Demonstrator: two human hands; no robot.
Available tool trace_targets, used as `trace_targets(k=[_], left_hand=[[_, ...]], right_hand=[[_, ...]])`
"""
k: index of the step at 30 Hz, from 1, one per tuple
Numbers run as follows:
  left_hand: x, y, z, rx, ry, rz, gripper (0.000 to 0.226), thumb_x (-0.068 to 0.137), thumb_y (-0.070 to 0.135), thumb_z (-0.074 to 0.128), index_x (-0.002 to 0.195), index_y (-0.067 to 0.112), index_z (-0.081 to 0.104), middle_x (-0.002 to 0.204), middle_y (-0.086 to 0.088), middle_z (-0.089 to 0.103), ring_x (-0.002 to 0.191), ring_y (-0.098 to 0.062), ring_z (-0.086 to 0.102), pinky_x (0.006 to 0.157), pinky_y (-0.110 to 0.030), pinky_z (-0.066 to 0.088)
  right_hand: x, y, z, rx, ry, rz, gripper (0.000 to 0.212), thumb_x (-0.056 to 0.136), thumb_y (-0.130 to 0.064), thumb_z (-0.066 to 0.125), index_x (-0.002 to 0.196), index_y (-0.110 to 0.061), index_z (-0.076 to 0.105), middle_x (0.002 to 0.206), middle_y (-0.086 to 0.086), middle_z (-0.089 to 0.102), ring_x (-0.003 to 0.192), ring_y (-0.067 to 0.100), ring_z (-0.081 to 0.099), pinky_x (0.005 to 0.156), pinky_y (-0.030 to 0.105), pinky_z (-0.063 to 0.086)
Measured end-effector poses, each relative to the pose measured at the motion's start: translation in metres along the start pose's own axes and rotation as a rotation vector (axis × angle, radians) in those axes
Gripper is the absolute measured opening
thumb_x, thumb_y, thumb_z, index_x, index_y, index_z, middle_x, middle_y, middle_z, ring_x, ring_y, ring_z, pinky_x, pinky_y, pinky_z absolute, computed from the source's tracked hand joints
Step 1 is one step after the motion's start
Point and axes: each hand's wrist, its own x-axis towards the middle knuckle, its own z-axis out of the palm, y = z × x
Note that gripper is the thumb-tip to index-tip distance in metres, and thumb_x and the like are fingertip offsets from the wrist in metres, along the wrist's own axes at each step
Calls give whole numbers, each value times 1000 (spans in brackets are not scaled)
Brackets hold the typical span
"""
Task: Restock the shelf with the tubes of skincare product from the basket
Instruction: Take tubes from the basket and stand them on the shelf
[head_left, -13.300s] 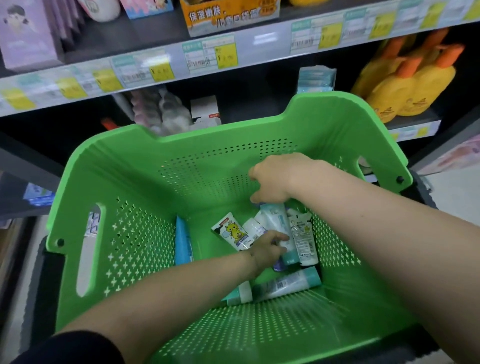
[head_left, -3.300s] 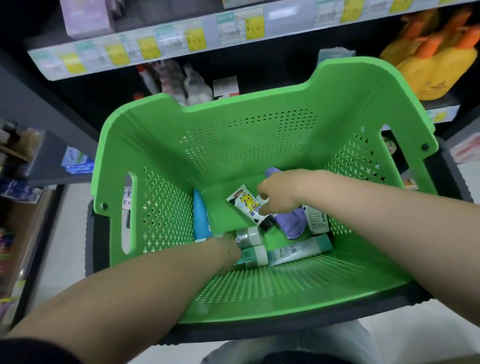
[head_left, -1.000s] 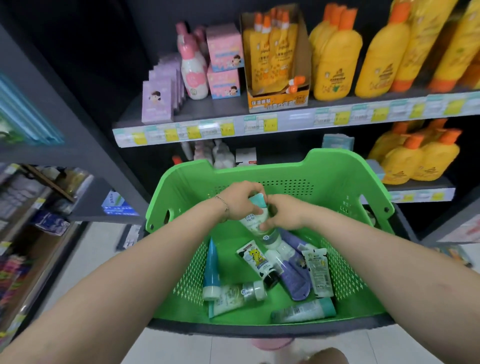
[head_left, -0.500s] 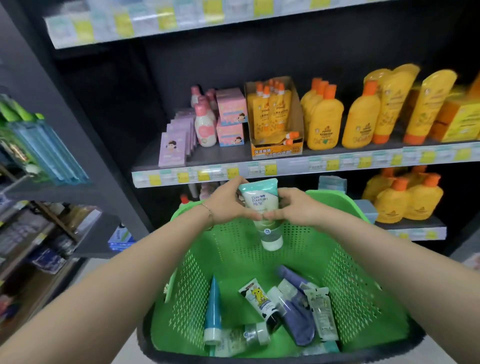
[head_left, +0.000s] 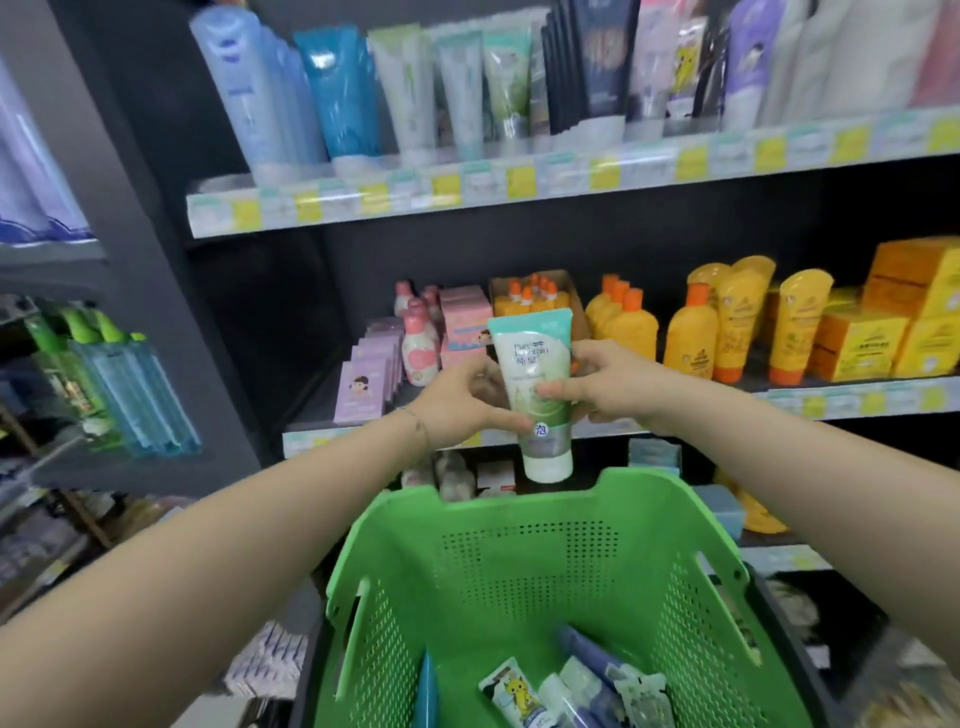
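Facing dark store shelving, you see upright tubes (head_left: 415, 88) packed close along the top shelf (head_left: 467, 188), with yellow bottles (head_left: 685, 332) and pink boxes (head_left: 462, 322) on the middle shelf (head_left: 317, 400). Your left grip (head_left: 457, 402) and right grip (head_left: 608, 387) both pinch a white-and-teal tube (head_left: 530, 358), held cap-down in the air just above the far rim of the green basket (head_left: 519, 499). Other tubes (head_left: 519, 696) lie on the basket floor. Bare shelf shows left of the pink boxes.
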Motion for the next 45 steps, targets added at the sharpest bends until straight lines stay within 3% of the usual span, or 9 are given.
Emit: trace_targets(k=[5,8,12,16,28,32,35,41,45], left_hand=[[5,38,-15,-62,46,36,50,67,5,82,111,-1,57,86,-6,69,70,-8,64,61,-14,51],[8,58,-25,-112,48,38,45,70,11,82,107,8,57,95,-13,72,78,-15,67,68,-23,50],[10,86,-37,-195,75,66,30,76,10,77,97,17,57,95,-11,73,77,-18,68,64,-27,50],[14,113,-47,-262,115,97,28,77,9,76,96,17,57,90,-12,70,70,-19,66,51,-24,46],[20,158,-73,-241,218,173,30,82,11,71,105,17,52,87,-1,71,70,-12,67,71,-30,48],[27,167,-87,-217,276,200,28,81,14,72,103,20,55,106,-7,68,94,-20,66,73,-32,50],[35,179,-98,-228,312,225,31,80,15,74,105,18,56,100,-6,69,87,-18,67,71,-31,50],[64,205,-113,-282,396,236,40,74,15,79,106,17,55,93,-4,70,73,-13,67,76,-35,51],[90,212,-116,-271,451,195,41,70,20,82,101,16,57,99,-7,71,87,-18,68,68,-32,48]], right_hand=[[1,-36,-21,-24,77,-40,29,88,-29,67,115,-20,61,106,4,70,79,17,65,63,25,50],[-2,-58,-35,-31,115,-59,26,89,-31,65,113,-21,61,98,-1,70,79,18,68,67,28,51],[-3,-86,-49,8,157,-68,27,90,-30,64,114,-19,58,90,-4,66,66,9,63,49,17,46],[-4,-110,-61,14,204,-81,31,89,-34,64,116,-20,56,102,3,69,89,23,68,70,30,46],[3,-152,-79,96,280,-139,40,85,-12,68,120,-22,51,108,4,65,95,23,65,85,40,49],[7,-165,-86,126,277,-164,38,86,-9,65,120,-24,56,102,3,66,90,21,63,77,35,47],[14,-180,-93,152,282,-186,39,85,-8,66,121,-19,57,100,5,67,82,19,62,69,31,47],[33,-201,-112,217,372,-249,17,87,-4,62,86,-17,53,95,11,62,85,24,60,74,33,51],[53,-208,-123,214,390,-238,13,88,-6,62,95,-15,56,97,9,64,90,24,61,86,37,53]])
